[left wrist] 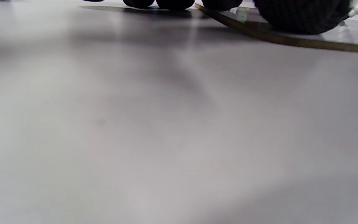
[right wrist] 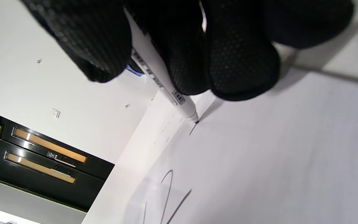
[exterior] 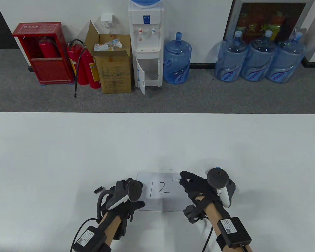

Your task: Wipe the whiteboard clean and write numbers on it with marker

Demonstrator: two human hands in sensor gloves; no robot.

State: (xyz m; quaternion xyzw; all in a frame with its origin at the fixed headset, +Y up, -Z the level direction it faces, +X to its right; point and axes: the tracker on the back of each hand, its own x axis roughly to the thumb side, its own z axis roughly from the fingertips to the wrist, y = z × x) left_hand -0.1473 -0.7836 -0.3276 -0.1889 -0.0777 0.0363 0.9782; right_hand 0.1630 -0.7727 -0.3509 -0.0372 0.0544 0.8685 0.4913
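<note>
My right hand (exterior: 197, 187) pinches marker (right wrist: 162, 85), tip near whiteboard's (exterior: 160, 203) far edge; left hand (exterior: 126, 195) flat, pressing its left edge

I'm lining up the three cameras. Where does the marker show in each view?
Table view: marker at the right hand, tip on the whiteboard after the "12".
Left wrist view: not in it.
Right wrist view: upper centre, pinched between gloved fingers, tip on the board.
Shared landmark: the written 2.
</note>
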